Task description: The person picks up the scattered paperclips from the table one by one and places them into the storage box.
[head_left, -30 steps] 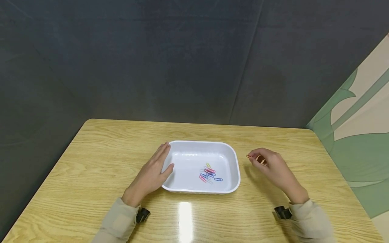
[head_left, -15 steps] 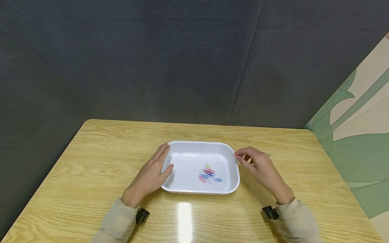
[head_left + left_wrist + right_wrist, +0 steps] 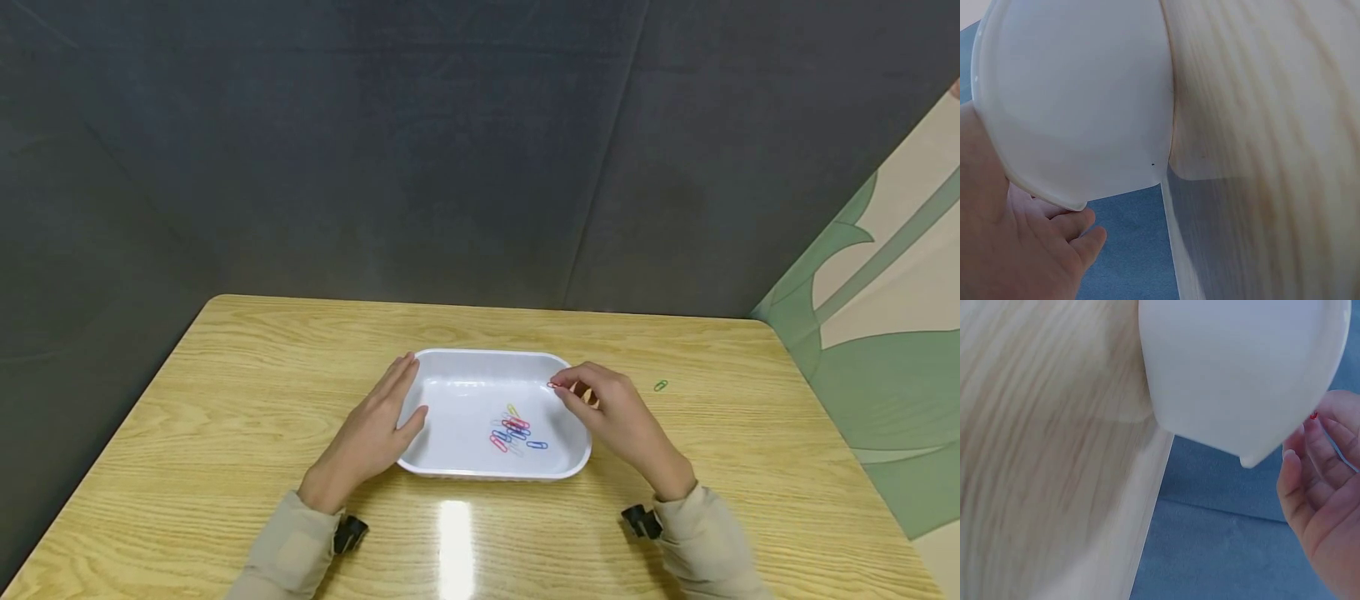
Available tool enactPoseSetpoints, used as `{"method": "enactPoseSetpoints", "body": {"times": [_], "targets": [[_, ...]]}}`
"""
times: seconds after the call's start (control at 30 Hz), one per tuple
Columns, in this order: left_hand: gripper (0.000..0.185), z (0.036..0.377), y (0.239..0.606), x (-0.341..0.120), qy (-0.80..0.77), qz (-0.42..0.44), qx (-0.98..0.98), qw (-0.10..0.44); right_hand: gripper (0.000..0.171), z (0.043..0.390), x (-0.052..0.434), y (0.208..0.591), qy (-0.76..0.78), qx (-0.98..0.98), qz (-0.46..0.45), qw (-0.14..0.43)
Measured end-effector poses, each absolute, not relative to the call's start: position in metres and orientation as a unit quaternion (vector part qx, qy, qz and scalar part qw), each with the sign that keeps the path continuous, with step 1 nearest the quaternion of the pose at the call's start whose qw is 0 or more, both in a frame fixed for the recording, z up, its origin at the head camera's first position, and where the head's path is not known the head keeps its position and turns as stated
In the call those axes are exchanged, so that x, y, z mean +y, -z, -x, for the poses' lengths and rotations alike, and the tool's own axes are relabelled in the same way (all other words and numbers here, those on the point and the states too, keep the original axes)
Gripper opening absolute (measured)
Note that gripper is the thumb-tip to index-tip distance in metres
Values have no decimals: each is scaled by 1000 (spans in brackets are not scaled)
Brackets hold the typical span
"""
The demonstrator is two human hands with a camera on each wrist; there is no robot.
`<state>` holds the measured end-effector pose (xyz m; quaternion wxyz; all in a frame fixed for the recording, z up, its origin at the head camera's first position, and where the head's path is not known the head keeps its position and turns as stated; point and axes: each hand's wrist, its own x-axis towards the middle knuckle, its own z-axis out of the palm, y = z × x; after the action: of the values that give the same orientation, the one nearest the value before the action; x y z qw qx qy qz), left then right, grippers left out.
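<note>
A white rectangular tray (image 3: 457, 446) sits on the wooden table, with a loose cluster of coloured paper clips (image 3: 516, 430) on its floor, right of the middle. My left hand (image 3: 371, 435) rests along the tray's left rim, fingers extended and thumb over the inside. Between thumb and fingertips, my right hand (image 3: 618, 417) pinches a red paper clip (image 3: 552, 385) above the tray's right side. A bit of red (image 3: 1314, 415) also shows at the fingers in the right wrist view. One blue paper clip (image 3: 537, 445) lies slightly apart from the cluster.
To the right of the tray, a single green paper clip (image 3: 661, 385) lies on the table (image 3: 720, 417). Dark cloth (image 3: 450, 167) hangs behind the table's far edge. At the right is a wall with a green leaf pattern (image 3: 892, 392).
My right hand has moved left from beside the tray to over its right side, carrying the paper clip. The green paper clip has come out from behind it. The left hand stays put.
</note>
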<state>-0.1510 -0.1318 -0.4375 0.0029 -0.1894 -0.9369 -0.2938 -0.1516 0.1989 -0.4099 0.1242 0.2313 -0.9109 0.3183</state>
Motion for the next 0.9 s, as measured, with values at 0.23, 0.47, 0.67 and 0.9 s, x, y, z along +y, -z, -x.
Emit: {"method": "enactPoseSetpoints", "body": {"times": [0.23,0.47,0.67,0.9], "targets": [[67,151,438,-132,292,190,-937,2,9,154,188,411,-324,-907,-244,116],[67,151,438,-132,290,189,-938,3,9,157,179,413,-319,-910,-246,102],[67,151,438,-131,288,190,-939,3,8,160,173,417,-317,-913,-243,87],[67,151,438,-131,285,191,-939,3,7,164,169,423,-313,-913,-247,88]]}}
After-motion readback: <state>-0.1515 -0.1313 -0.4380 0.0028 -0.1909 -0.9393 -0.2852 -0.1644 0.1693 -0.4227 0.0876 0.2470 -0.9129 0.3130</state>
